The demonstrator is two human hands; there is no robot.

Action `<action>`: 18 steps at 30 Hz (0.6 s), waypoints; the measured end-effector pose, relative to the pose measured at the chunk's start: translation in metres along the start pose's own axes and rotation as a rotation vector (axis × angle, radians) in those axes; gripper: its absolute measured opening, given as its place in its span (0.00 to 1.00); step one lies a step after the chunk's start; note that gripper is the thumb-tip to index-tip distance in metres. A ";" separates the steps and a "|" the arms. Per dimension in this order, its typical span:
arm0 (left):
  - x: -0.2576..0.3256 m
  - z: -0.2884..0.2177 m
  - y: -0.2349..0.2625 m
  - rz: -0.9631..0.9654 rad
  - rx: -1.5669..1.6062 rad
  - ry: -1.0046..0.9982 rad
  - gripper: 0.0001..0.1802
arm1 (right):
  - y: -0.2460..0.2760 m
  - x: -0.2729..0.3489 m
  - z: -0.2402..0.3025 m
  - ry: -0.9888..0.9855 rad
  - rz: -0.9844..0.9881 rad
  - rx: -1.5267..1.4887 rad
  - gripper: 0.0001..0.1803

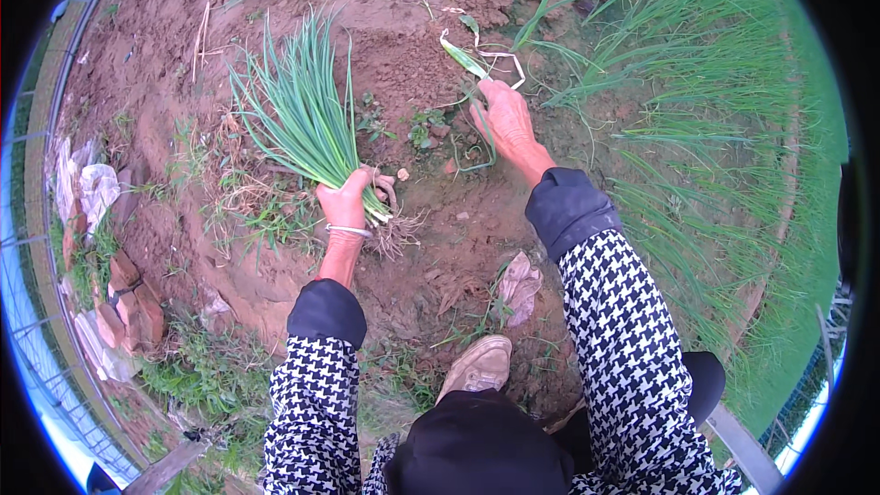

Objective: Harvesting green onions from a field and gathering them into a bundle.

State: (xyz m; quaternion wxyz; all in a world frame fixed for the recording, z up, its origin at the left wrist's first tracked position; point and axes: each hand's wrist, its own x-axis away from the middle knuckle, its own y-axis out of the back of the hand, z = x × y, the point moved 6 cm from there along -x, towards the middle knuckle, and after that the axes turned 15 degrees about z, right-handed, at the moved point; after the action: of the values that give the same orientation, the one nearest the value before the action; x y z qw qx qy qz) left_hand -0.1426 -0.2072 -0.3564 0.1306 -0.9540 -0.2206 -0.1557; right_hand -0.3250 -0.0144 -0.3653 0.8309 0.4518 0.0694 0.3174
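Grips a bunch of onions (307, 110) in the left hand (346, 197), closed round the pale lower stems. Holds the bunch at a slant over the soil (394, 46), left of centre, with green leaves fanned up and to the left, and with tangled roots (396, 234) poking out below the hand on the right. Wears a pale band (349, 231) on the left wrist.

Has the right hand (509, 119) farther out and to the right, low over the soil, with fingers curled in at the near end of a pale leaf (463, 57). Cannot tell whether pinching or only touching it. Has a small weed (426, 128) between the two hands, and growing onions (687, 82) in a dense green stand to the right.

Wears checked sleeves (623, 312) with dark cuffs (327, 312). Shows one dusty shoe (478, 365) near the lower edge, just below a dry leaf (521, 289). At far left, shows crumpled plastic (99, 188) above reddish bricks (137, 307).
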 end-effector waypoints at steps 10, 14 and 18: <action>0.002 0.006 0.008 -0.045 0.081 -0.022 0.04 | 0.011 0.020 0.009 -0.002 0.249 -0.482 0.12; -0.001 -0.002 -0.010 0.007 0.046 -0.023 0.07 | 0.013 0.026 0.023 -0.101 0.551 -0.104 0.15; 0.000 -0.001 -0.006 -0.006 0.111 -0.016 0.05 | -0.012 0.027 0.036 0.016 0.632 0.249 0.16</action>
State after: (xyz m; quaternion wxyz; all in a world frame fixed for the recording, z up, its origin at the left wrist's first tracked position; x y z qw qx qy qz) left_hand -0.1457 -0.2027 -0.3547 0.1810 -0.9458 -0.2326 -0.1361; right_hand -0.2835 -0.0287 -0.3496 0.6293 0.5464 -0.0294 0.5518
